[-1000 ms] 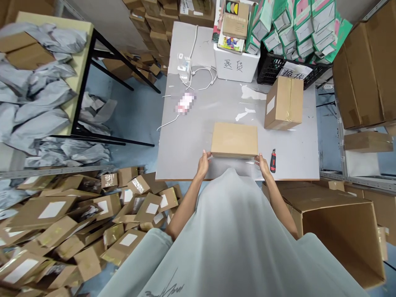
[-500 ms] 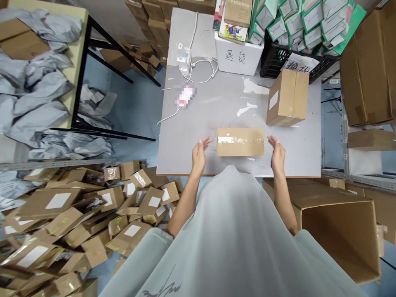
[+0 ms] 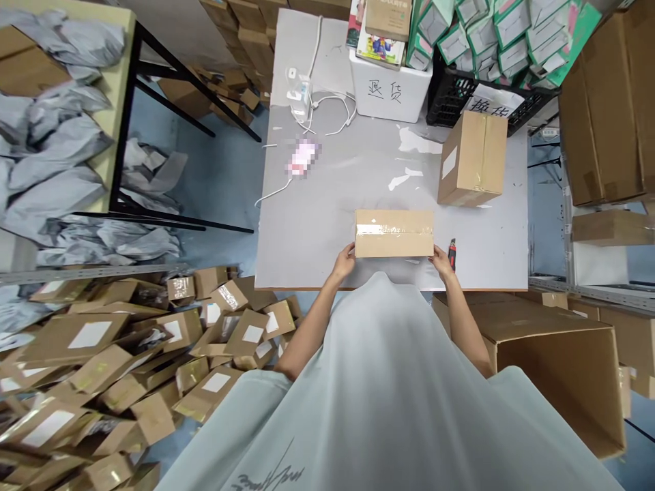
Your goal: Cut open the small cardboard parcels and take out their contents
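Note:
A small taped cardboard box (image 3: 394, 244) is at the front of the grey table (image 3: 317, 225), its long side facing me. My left hand (image 3: 345, 261) grips its left end at the lower corner, the fingers partly hidden behind the box. At the opposite end, my right hand (image 3: 441, 260) holds the lower right corner. Just right of that hand lies a red and black utility knife (image 3: 452, 254). A larger taped carton (image 3: 473, 160) with a white label stands farther back on the right.
Along the back are a white bin (image 3: 391, 92) of books and a black crate (image 3: 445, 102) of green-and-white packages. A white power strip (image 3: 301, 99) with cables and a blurred phone-like item (image 3: 303, 158) are at left. Many cardboard boxes (image 3: 215, 382) cover the floor; a large open carton (image 3: 557, 382) stands right.
Both hands have come inward from beside the box and closed on its ends. The utility knife, mostly hidden by my right hand before, now shows on the table.

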`<state>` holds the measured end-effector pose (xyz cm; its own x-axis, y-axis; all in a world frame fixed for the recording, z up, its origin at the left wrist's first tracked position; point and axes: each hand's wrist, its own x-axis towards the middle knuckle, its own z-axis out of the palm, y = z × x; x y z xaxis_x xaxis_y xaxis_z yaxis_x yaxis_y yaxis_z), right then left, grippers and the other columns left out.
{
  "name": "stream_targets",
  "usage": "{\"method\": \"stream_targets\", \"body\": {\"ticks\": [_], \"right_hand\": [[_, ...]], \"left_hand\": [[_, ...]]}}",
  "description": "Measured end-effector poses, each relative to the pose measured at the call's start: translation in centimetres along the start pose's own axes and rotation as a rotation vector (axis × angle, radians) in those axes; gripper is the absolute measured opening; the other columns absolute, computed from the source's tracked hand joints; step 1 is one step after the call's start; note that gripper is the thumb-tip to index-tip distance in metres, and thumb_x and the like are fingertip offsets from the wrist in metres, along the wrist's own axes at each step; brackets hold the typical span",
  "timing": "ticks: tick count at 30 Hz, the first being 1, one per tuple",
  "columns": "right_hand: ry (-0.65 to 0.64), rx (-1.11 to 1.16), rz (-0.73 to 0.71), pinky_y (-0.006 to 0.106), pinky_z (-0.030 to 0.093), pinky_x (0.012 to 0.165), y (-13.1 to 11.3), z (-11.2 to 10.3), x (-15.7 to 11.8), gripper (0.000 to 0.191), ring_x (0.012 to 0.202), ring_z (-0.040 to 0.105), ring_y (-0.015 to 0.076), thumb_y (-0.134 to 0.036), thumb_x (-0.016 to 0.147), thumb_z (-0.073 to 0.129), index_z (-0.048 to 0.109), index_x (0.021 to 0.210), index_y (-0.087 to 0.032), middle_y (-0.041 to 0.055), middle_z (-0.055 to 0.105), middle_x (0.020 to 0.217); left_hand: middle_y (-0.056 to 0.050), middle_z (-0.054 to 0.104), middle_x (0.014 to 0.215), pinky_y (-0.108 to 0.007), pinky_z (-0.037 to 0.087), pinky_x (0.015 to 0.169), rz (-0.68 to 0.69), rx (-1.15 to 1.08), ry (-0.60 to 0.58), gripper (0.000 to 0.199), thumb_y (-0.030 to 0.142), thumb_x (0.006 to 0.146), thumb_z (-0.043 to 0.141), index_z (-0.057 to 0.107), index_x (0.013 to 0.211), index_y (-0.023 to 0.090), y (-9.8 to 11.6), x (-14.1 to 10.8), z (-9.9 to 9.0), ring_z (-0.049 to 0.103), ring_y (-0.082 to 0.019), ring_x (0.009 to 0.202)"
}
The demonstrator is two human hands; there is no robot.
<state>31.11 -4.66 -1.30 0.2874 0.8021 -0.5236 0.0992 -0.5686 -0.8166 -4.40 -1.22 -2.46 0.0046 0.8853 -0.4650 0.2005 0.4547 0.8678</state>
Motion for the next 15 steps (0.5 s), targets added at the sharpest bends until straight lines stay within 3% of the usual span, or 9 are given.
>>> {"method": "stream_targets", "body": {"ticks": [3, 6, 11, 15], "right_hand": [[-0.042, -0.021, -0.034, 0.057, 0.055, 0.119, 0.4, 1.1, -0.4, 0.05, 0.122, 0.075, 0.0325, -0.049, 0.085, 0.073, 0.084, 0.123, -0.018, 0.0134, 0.086, 0.122], [-0.048, -0.032, -0.081, 0.057, 0.049, 0.126, -0.1, 1.6, -0.8, 0.048, 0.131, 0.072, 0.0341, -0.051, 0.083, 0.076, 0.084, 0.118, -0.02, 0.0127, 0.085, 0.128], [-0.113, 0.017, -0.221, 0.053, 0.044, 0.133, -2.7, 1.2, -2.4, 0.06, 0.152, 0.061, 0.0329, -0.061, 0.086, 0.079, 0.082, 0.134, -0.024, 0.0099, 0.079, 0.148], [-0.192, 0.091, -0.239, 0.054, 0.05, 0.13, -4.5, 1.3, -3.8, 0.075, 0.144, 0.069, 0.0371, -0.072, 0.089, 0.079, 0.08, 0.142, -0.019, 0.0124, 0.08, 0.147]], "left_hand": [[-0.018, 0.083, 0.132, -0.055, 0.053, 0.124, 0.007, 0.012, -0.06, 0.049, 0.029, 0.082, 0.075, 0.079, 0.128, 0.013, -0.6, 0.2, 0.6, 0.075, -0.036, 0.13], [-0.018, 0.083, 0.127, -0.057, 0.055, 0.122, 0.018, 0.017, -0.071, 0.048, 0.034, 0.082, 0.078, 0.078, 0.126, 0.015, -0.7, 0.1, 0.5, 0.076, -0.037, 0.126], [-0.018, 0.07, 0.142, -0.049, 0.057, 0.121, 0.105, 0.016, -0.015, 0.054, 0.048, 0.094, 0.075, 0.075, 0.138, 0.017, 0.0, -0.7, -1.8, 0.072, -0.032, 0.132], [-0.014, 0.068, 0.124, -0.048, 0.057, 0.118, 0.175, 0.098, 0.075, 0.059, 0.055, 0.099, 0.073, 0.076, 0.144, 0.017, 0.5, -1.5, -3.7, 0.071, -0.03, 0.122]]}}
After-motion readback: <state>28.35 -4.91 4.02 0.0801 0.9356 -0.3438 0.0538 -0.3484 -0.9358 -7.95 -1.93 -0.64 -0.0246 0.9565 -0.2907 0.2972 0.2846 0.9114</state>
